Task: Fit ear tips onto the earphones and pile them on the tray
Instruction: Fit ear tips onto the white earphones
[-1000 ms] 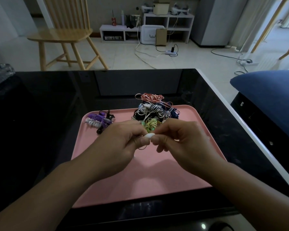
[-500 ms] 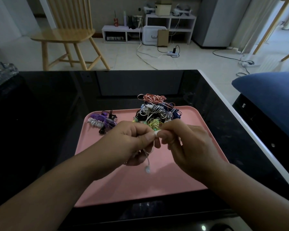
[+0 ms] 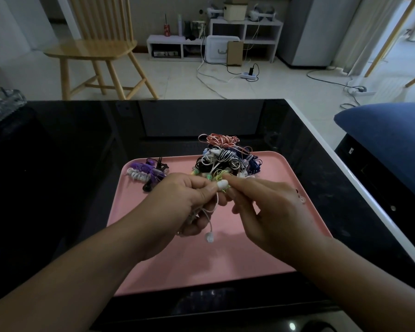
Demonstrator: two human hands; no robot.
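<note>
Dangling earbud (image 3: 210, 237) dropped lower; left hand (image 3: 182, 202) and right hand (image 3: 261, 207) pinch white earphone (image 3: 222, 185).

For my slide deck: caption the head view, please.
Both hands, left hand and right hand, pinch a white earphone above the pink tray.

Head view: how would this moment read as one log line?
left hand: grips white earphone | right hand: pinches its tip | second bud: dangling | pink plastic tray: below

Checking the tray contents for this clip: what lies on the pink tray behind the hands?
On the pink tray: a tall tangled pile of coiled earphones far centre, a smaller purple-and-white bundle far left. The left hand and right hand cover the pile's near edge.
</note>
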